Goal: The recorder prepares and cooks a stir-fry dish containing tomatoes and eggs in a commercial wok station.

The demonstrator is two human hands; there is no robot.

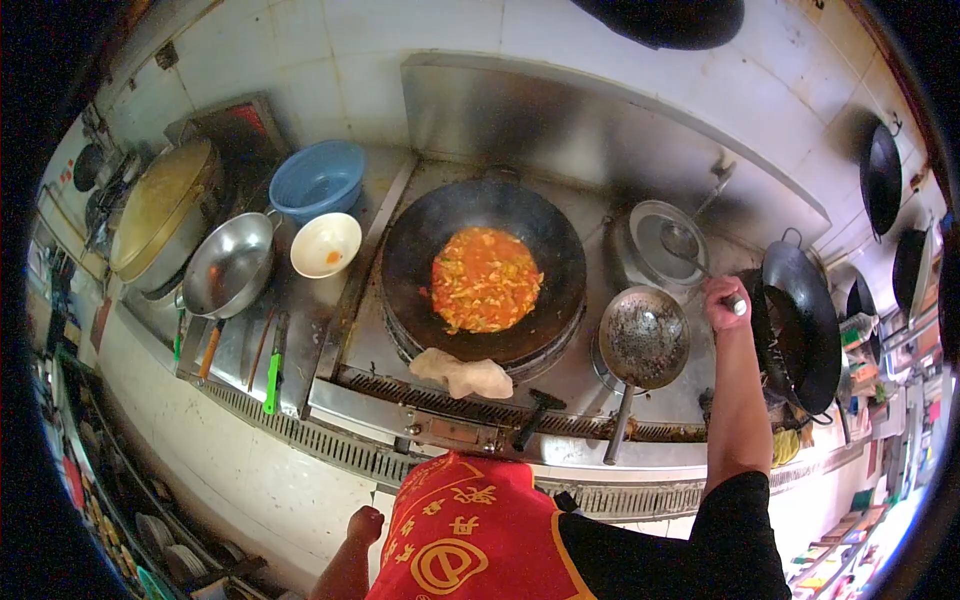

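My right hand (727,304) is closed round the handle of a metal ladle (679,241), whose bowl is over a round metal pot (667,244) at the back right of the stove. Left of it, a black wok (409,247) on the burner holds a red-orange tomato-like dish with pale and green pieces (486,281). A folded beige cloth (461,373) lies against the wok's near rim. A perforated skimmer (643,337) rests between wok and hand, its handle towards me. My left hand (366,524) hangs low beside the red apron, apart from the stove; its fingers are hard to make out.
At left stand a blue plastic basin (319,180), a cream bowl (326,244), a steel pan (229,266), a large lidded pot (165,217) and a green-handled knife (273,375). A large dark wok (801,330) leans right of my forearm. A steel splashback (525,112) rises behind.
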